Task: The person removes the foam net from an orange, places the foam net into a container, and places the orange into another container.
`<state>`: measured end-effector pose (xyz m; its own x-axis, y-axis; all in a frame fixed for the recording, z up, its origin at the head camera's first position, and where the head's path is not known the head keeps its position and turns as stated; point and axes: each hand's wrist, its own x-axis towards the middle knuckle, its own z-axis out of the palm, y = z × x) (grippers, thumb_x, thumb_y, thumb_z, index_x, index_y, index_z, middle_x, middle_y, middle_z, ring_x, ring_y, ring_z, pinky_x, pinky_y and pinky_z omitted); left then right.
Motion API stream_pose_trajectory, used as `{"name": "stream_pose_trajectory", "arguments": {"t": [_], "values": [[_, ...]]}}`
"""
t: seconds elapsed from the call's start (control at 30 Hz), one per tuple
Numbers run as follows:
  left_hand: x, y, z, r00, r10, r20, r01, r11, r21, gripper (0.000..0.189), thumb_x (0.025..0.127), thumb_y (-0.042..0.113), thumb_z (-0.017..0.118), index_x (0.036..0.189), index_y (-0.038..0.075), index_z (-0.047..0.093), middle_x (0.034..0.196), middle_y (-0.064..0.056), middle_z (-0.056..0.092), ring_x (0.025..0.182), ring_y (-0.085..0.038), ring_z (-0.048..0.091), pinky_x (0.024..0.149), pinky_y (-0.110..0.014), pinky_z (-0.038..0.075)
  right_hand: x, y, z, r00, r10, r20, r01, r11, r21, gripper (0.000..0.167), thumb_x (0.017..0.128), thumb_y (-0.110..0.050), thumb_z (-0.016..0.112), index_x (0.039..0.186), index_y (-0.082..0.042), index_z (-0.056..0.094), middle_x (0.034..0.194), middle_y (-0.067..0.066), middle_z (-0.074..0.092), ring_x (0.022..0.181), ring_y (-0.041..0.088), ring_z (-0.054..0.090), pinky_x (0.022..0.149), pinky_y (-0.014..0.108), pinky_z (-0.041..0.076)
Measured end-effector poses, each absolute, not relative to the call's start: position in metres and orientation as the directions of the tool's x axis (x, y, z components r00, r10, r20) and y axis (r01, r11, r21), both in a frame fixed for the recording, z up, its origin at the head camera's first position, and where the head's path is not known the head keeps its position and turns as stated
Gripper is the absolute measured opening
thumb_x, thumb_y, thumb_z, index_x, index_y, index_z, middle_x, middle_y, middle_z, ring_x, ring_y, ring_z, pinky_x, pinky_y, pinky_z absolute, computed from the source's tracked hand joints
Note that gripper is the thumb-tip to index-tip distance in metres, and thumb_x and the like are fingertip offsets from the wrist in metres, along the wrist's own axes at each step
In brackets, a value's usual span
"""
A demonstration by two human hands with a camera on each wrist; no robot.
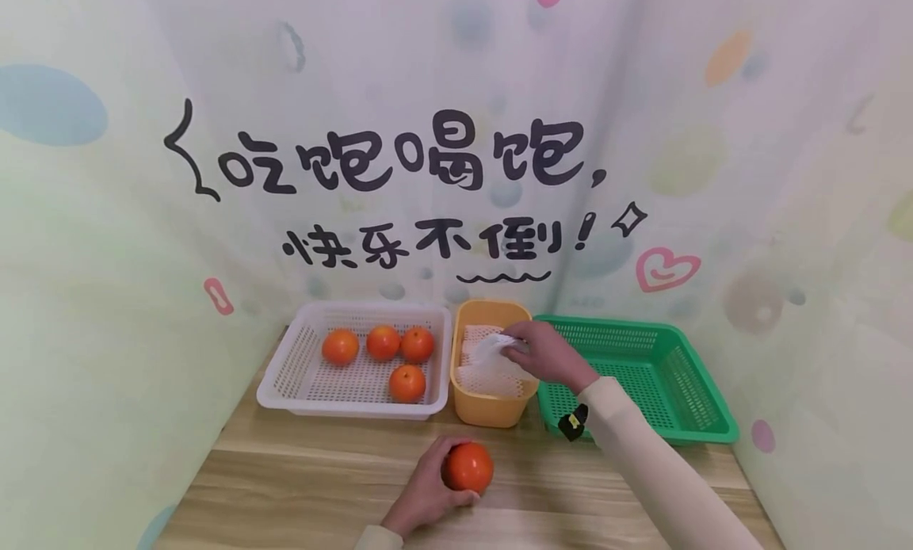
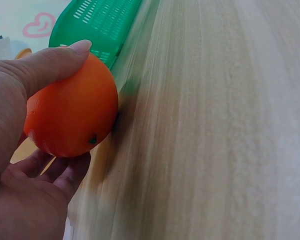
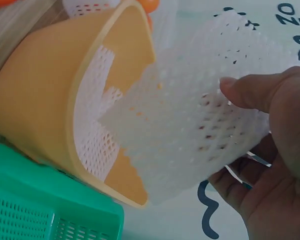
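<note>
My left hand (image 1: pixel 431 480) grips an orange (image 1: pixel 471 467) low over the front of the wooden table; in the left wrist view the thumb lies across its top and the fingers curl beneath. Between thumb and fingers, my right hand (image 1: pixel 549 352) pinches a white foam mesh sleeve (image 3: pixel 190 115) above the yellow bin (image 1: pixel 488 411). More white foam mesh (image 3: pixel 95 110) lies inside that bin. Several other oranges (image 1: pixel 407 383) sit in the white basket (image 1: pixel 349 410) at the back left.
A green basket (image 1: pixel 702 399) stands right of the yellow bin, beneath my right forearm. Wooden tabletop (image 1: pixel 285 479) runs along the front. Printed curtain walls (image 1: pixel 456 74) close off the back and sides. A black band with a buckle (image 1: pixel 573 423) shows near the right sleeve.
</note>
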<state>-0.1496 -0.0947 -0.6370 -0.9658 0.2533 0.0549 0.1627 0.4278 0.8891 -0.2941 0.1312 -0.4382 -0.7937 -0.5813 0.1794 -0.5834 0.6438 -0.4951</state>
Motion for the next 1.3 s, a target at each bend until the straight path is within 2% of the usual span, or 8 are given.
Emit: {"name": "stream_pose_trajectory", "arguments": {"t": [0.13,0.23,0.37,0.5,0.6,0.83,1.13,1.3], "values": [[-0.149,-0.095,-0.638,-0.965,0.254,0.058,0.164,0.419,0.893,0.080,0.072,0.030,0.094,0.140,0.024,0.054,0.135,0.004,0.056,0.124,-0.019,0.057,0.108,-0.045,0.049,-0.307,0.124,-0.441,-0.763,-0.642,0.078,-0.602,0.662,-0.447,0.016,0.098,-0.020,0.069,0.084,-0.013,0.068,0.069,-0.006,0.054,0.063,0.009,0.048,0.061,0.024,0.043],[-0.149,-0.096,-0.638,-0.964,0.255,0.079,0.182,0.412,0.893,0.079,0.071,0.030,0.095,0.139,0.026,0.054,0.134,0.004,0.056,0.124,-0.018,0.057,0.107,-0.042,0.050,-0.314,0.116,-0.444,-0.745,-0.667,-0.004,-0.604,0.677,-0.420,0.016,0.098,-0.020,0.069,0.083,-0.013,0.067,0.068,-0.007,0.051,0.061,0.008,0.046,0.058,0.023,0.041],[-0.149,-0.096,-0.639,-0.961,0.253,0.113,0.212,0.409,0.888,0.080,0.070,0.030,0.095,0.139,0.023,0.055,0.133,0.003,0.057,0.122,-0.018,0.058,0.107,-0.039,0.050,-0.320,0.107,-0.450,-0.727,-0.677,-0.113,-0.595,0.704,-0.388,0.006,0.096,-0.019,0.072,0.093,-0.014,0.074,0.075,-0.004,0.062,0.067,0.010,0.051,0.063,0.025,0.045],[-0.148,-0.095,-0.638,-0.960,0.250,0.128,0.224,0.406,0.886,0.081,0.068,0.028,0.096,0.138,0.021,0.056,0.132,0.002,0.058,0.121,-0.018,0.059,0.107,-0.039,0.050,-0.321,0.104,-0.454,-0.745,-0.644,-0.175,-0.552,0.742,-0.381,0.018,0.094,-0.021,0.075,0.110,-0.014,0.075,0.093,-0.001,0.072,0.082,0.012,0.059,0.076,0.029,0.054],[-0.148,-0.094,-0.637,-0.961,0.249,0.123,0.218,0.402,0.889,0.080,0.069,0.027,0.096,0.138,0.019,0.056,0.132,0.002,0.058,0.122,-0.019,0.059,0.107,-0.041,0.050,-0.322,0.107,-0.454,-0.763,-0.623,-0.171,-0.527,0.753,-0.394,0.035,0.093,-0.023,0.076,0.126,-0.013,0.070,0.114,0.003,0.074,0.101,0.017,0.066,0.090,0.036,0.058],[-0.148,-0.095,-0.637,-0.965,0.234,0.121,0.215,0.430,0.877,0.080,0.069,0.028,0.096,0.138,0.021,0.056,0.132,0.002,0.058,0.121,-0.018,0.059,0.107,-0.041,0.050,-0.321,0.121,-0.454,-0.790,-0.606,-0.095,-0.512,0.736,-0.442,0.055,0.093,-0.028,0.076,0.141,-0.008,0.059,0.142,0.013,0.063,0.124,0.033,0.062,0.104,0.050,0.053],[-0.148,-0.097,-0.634,-0.971,0.206,0.120,0.197,0.411,0.890,0.078,0.071,0.030,0.095,0.138,0.018,0.056,0.131,0.005,0.060,0.119,-0.014,0.060,0.102,-0.034,0.052,-0.307,0.133,-0.455,-0.852,-0.523,-0.028,-0.448,0.756,-0.477,0.066,0.091,-0.035,0.078,0.148,-0.015,0.052,0.150,0.009,0.056,0.133,0.034,0.056,0.110,0.054,0.048],[-0.148,-0.102,-0.627,-0.974,0.187,0.129,0.194,0.388,0.901,0.076,0.073,0.033,0.094,0.138,0.027,0.055,0.132,0.006,0.061,0.116,-0.013,0.060,0.096,-0.028,0.053,-0.297,0.134,-0.456,-0.861,-0.509,0.013,-0.444,0.738,-0.508,0.066,0.091,-0.035,0.078,0.149,-0.017,0.051,0.152,0.007,0.054,0.134,0.034,0.055,0.110,0.054,0.048]]}}
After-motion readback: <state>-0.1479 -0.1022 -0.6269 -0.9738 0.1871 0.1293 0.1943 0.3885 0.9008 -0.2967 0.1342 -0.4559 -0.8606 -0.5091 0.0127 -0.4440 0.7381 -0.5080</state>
